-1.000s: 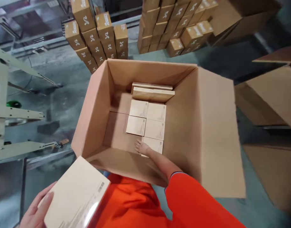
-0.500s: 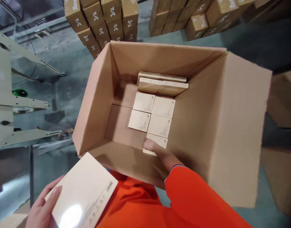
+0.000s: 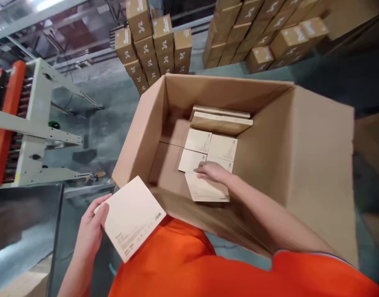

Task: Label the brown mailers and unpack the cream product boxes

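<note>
My left hand [image 3: 95, 218] grips a flat white box [image 3: 133, 218] by its left edge, thumb on top, outside the carton's front left corner. Small print and a barcode run along the box's lower right side. Inside the large open cardboard carton [image 3: 254, 88], my right hand [image 3: 212, 171] is closed on the far edge of another flat white box [image 3: 208, 190], which looks tilted. Just beyond it, several similar white boxes [image 3: 198, 141] lie flat in rows. More flat boxes [image 3: 222, 117] stand on edge against the far wall.
The carton's right flap [image 3: 325, 173] is folded outward. Behind the carton, brown boxes [image 3: 146, 49] are stacked on the floor, with another stack [image 3: 238, 37] farther right. A white metal frame with an orange-railed roller conveyor [image 3: 31, 123] stands at the left.
My right hand has moved from the nearest box's top to its far edge, and that box now looks raised and tilted. My left hand still holds its box. The camera view has shifted.
</note>
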### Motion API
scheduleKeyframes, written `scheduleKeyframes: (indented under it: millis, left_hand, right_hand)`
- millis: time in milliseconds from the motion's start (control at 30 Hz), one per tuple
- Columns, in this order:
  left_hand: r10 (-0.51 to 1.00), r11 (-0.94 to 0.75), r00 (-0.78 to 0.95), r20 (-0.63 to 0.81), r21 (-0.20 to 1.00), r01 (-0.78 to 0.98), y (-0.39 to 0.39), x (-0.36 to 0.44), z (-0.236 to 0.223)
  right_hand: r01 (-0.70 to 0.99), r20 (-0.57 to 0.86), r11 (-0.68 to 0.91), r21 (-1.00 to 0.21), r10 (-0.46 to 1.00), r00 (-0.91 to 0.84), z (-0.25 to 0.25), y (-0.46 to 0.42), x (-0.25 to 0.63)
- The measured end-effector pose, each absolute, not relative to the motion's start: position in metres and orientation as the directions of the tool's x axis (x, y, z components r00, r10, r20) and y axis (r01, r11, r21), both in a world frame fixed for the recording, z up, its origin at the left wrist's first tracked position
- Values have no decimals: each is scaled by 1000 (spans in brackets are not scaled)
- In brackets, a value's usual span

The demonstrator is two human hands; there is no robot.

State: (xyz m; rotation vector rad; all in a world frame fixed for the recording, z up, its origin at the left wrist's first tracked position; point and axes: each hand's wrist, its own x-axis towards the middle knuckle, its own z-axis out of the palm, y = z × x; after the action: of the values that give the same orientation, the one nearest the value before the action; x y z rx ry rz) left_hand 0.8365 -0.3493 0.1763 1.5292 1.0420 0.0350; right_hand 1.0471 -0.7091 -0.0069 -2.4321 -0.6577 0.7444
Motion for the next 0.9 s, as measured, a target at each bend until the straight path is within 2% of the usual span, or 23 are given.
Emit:
scheduleKeyframes:
  millis: [33,100,167,233,300,367,433,567,733,833,900]
  left_hand:
    - [585,94,639,-499,825,557,-347,842,172]
    - [510,22,730,-454,856,517,-348,854,161]
    - [427,-19,800,-422,880,474,-355,869,153]
    - [337,-18,844,-417,893,449,-365,882,148]
    - [263,1,871,-414,903,429,-375,891,148]
    - [212,-20,897,-389,915,402,-381,895,149]
    - [201,-23,897,-393,914,406,-384,894,144]
    - [184,152,809,-558,830,537,-391,882,121]
    - [146,232,789,-597,796,559,-409,854,112]
    - [86,183,747,-659,747,639,-418,843,120]
    - [132,191,731,-669,741,644,-421,843,123]
  right_hand:
    - [319,-307,-696,-644,616,725,25,-713,1054]
    - [352,-100,-465,-812,706,701,90,-709,1058]
    - [381,67,-232,-895,775,628,141,-687,1048]
    - [426,179,-85,-901,820,544,171,-650,1031]
    - [533,220,-80,-843,852,475,177,-610,1013]
    - [634,189,-174,-754,866,463,169,-579,997]
    - [630,120,-256,-733,864,489,157,-563,983]
    - [448,-95,-375,-812,841,532,137,-565,960]
    - [270,-266,-581,-768,672,691,124,-577,941]
    - [205,-283,-591,-780,627,726,116,-574,943]
    - [128,-250,-472,-872,654,715,103,-573,959]
